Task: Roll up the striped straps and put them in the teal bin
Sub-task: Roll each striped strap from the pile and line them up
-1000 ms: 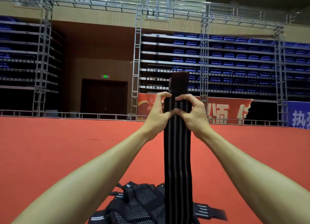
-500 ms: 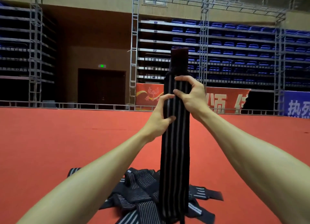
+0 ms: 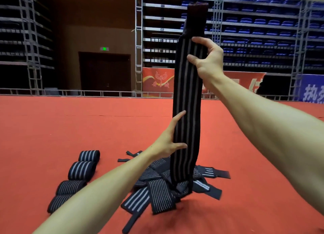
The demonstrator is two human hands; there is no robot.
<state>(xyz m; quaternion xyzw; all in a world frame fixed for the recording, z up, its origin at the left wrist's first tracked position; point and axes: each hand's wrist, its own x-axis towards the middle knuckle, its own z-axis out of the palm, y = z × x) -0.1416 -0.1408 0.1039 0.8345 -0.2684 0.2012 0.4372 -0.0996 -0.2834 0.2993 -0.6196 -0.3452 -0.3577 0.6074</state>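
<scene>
Red carpet [image 3: 52,128] covers the floor of a large indoor arena, seen from a camera worn on a person's head. Two bare forearms reach forward from the bottom corners, both cut off by the frame.

Nearest, on the carpet, lies a loose pile [image 3: 161,193] of black straps with pale stripes, partly hidden by the left forearm. Left of it, four rolls [image 3: 82,169] of the same strap stand in a line; the nearest one is half covered by that arm.

Above the pile, one strap [image 3: 187,102] is held upright and stretched long. Its lower end merges with the pile – where it stops is hard to make out. The left hand [image 3: 168,142] holds the left edge about halfway up: two digits lie on the front and the rest are hidden behind, so the strap sits between them. The right hand [image 3: 208,60] grips the right edge near the top, thumb across the front and forefinger hooked over. A plain dark tab stands up above it.

Farther back, a low rail [image 3: 70,92] edges the carpet. Behind it are a dark door [image 3: 105,72] with a green sign [image 3: 104,49] above, a red banner [image 3: 157,79] – partly blocked by the strap – and tiers of blue seats [image 3: 254,21] behind metal trusses.
</scene>
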